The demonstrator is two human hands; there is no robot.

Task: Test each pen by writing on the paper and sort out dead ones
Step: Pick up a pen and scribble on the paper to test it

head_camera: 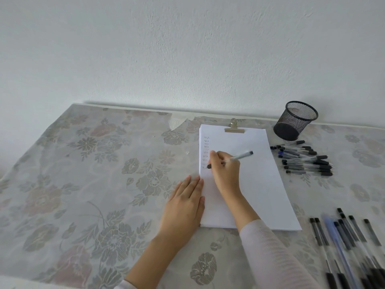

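Two hands work centre frame: my right hand (226,171) pinches a clear black-tipped pen (235,158), its tip on the white clipped paper (260,180); my left hand (184,203) lies flat, fingers spread, at the paper's left edge.

Right hand (226,171) curled in a writing grip, fingers pinched together near the tip end, knuckles up, wrist angled in from lower right; forearm in pale pink sleeve (270,253). Left hand (184,206) flat, palm down, fingers straight and together, pointing away from the body, thumb alongside. Left forearm bare, sleeve cuff at bottom edge.
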